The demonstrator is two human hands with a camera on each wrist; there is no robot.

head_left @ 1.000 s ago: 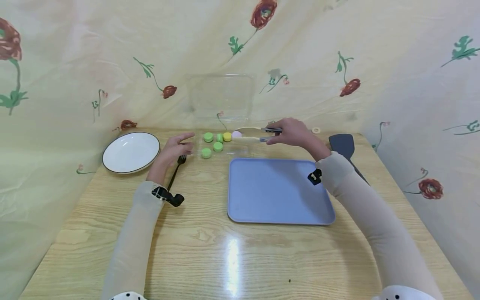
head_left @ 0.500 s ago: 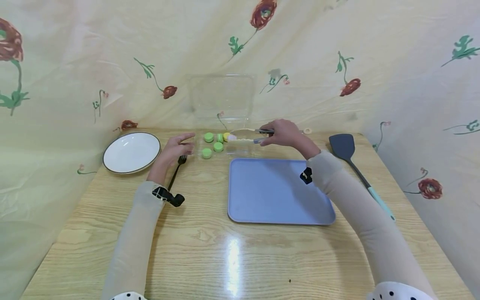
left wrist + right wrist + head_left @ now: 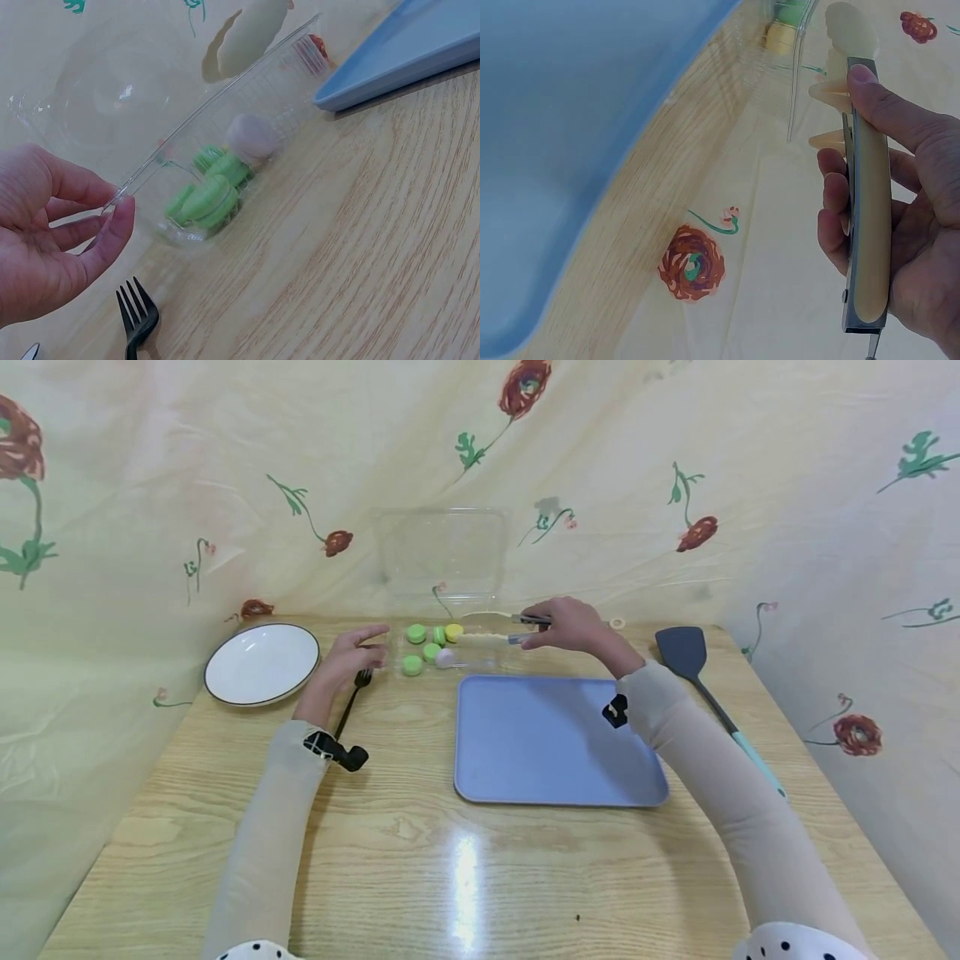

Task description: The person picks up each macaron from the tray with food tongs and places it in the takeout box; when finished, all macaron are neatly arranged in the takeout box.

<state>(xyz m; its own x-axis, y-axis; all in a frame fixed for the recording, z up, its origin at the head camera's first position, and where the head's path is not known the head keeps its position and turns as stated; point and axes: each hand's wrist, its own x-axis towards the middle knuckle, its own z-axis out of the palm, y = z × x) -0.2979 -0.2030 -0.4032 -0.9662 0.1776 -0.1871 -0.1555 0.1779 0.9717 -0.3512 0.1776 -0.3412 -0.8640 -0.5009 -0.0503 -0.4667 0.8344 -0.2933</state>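
Observation:
In the head view, a clear plastic box [image 3: 480, 662] with its lid raised holds several green macarons [image 3: 412, 666], a yellow macaron [image 3: 453, 632] and a pale purple macaron [image 3: 445, 657]. My left hand [image 3: 52, 232] pinches the box's rim at the left end between thumb and fingers. In my right hand [image 3: 573, 625] are tongs [image 3: 871, 210] with cream tips, gripped along the handle. Those tips stand apart over the right part of the box, with nothing between them. The purple macaron [image 3: 253, 137] lies beside the green ones, near the front wall.
A blue tray [image 3: 555, 743] lies in front of the box. At the left stand a white plate [image 3: 262, 664] with a dark rim and a black fork [image 3: 348, 706]. A spatula [image 3: 684, 652] with a mint handle rests on the right, and a flowered cloth hangs behind.
The purple macaron, first at the tongs' tips, has gone left and then down to the front of the box, apart from the tongs. My right hand moved slightly left; the left hand stayed put.

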